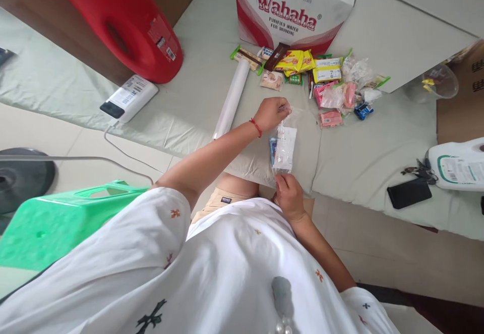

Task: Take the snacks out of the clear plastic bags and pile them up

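My left hand (271, 113), with a red string at the wrist, pinches the far end of a clear plastic bag (284, 145). My right hand (289, 195) grips the near end of the same bag, close to my body. The bag is stretched between both hands above the pale green cloth (196, 97) and holds a white and a blue item that I cannot make out. Just beyond my left hand lies a pile of small snack packets (313, 79), yellow, pink, green and blue.
A white roll (231, 99) lies left of my left hand. A Wahaha carton (291, 8) stands behind the snacks. A red jug (124, 21), a white power bank (128, 98), a green stool (64, 218), a black phone (409, 192) and a white bottle (459, 165) surround me.
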Available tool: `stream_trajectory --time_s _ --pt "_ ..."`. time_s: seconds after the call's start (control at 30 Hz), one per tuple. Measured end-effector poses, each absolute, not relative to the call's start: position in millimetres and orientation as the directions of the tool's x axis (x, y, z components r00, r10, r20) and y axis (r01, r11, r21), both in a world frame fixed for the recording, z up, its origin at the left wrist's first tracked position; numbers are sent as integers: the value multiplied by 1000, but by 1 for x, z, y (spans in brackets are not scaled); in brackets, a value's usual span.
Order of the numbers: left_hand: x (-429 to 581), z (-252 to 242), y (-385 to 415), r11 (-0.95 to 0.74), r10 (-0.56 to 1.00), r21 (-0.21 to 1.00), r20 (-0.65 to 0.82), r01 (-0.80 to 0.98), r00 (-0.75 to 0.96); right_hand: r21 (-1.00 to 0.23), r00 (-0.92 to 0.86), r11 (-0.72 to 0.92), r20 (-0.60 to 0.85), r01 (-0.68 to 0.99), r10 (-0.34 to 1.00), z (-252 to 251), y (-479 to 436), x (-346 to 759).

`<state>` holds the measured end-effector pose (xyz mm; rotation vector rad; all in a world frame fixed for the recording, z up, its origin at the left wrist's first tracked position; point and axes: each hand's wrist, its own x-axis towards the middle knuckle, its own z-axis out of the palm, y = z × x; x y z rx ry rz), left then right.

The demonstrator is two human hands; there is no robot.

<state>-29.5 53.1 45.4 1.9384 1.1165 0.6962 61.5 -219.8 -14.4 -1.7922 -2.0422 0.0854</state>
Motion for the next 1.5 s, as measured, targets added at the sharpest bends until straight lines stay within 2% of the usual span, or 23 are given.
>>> stream_trajectory --time_s 0.17,0.27,0.37,0.43,0.5,0.6,0.73,0.83,0.9,0.97,1.07,1.23,1.3,1.5 --pt "-24 21 63 -68 935 884 -105 463 339 -265 -169 206 156 942 973 -8 -213 57" --pt "-19 12 69 72 939 913 -197 401 282 -280 -147 185 149 942 978 -9 -209 54" --pt "-19 14 75 215 906 920 -313 328 285 -322 -81 131 164 938 983 -13 -208 52" --pt "-20 22 75 239 886 922 -336 306 320 -340 -81 132 162 931 984 -16 -208 51" --pt "-23 32 70 149 875 939 -271 310 402 -359 -100 151 157 921 982 -17 -207 51" --pt "-29 48 50 -140 799 918 -117 372 590 -388 -104 159 158 908 982 -16 -206 52" --pt "-39 55 12 -571 654 696 65 435 753 -433 -106 157 140 888 984 -13 -204 53" --pt "-52 45 -8 -731 501 576 90 365 861 -447 -119 165 130 879 984 -12 -204 55" --pt "-61 34 -13 -737 451 605 108 302 886 -420 -146 184 121 889 982 -11 -207 58" --pt "-69 25 -13 -703 470 655 134 278 873 -355 -179 208 113 911 977 -8 -211 60" --pt "-72 17 -11 -688 505 648 104 327 857 -281 -199 226 121 933 973 5 -218 63" --pt "-63 14 -14 -675 554 622 72 397 829 -287 -191 239 183 928 964 43 -211 70" --pt "-58 12 -18 -673 555 639 106 371 825 -343 -158 220 200 913 967 56 -196 77" --pt "-53 1 -31 -624 587 730 204 278 784 -665 -5 74 104 743 995 58 -127 111"
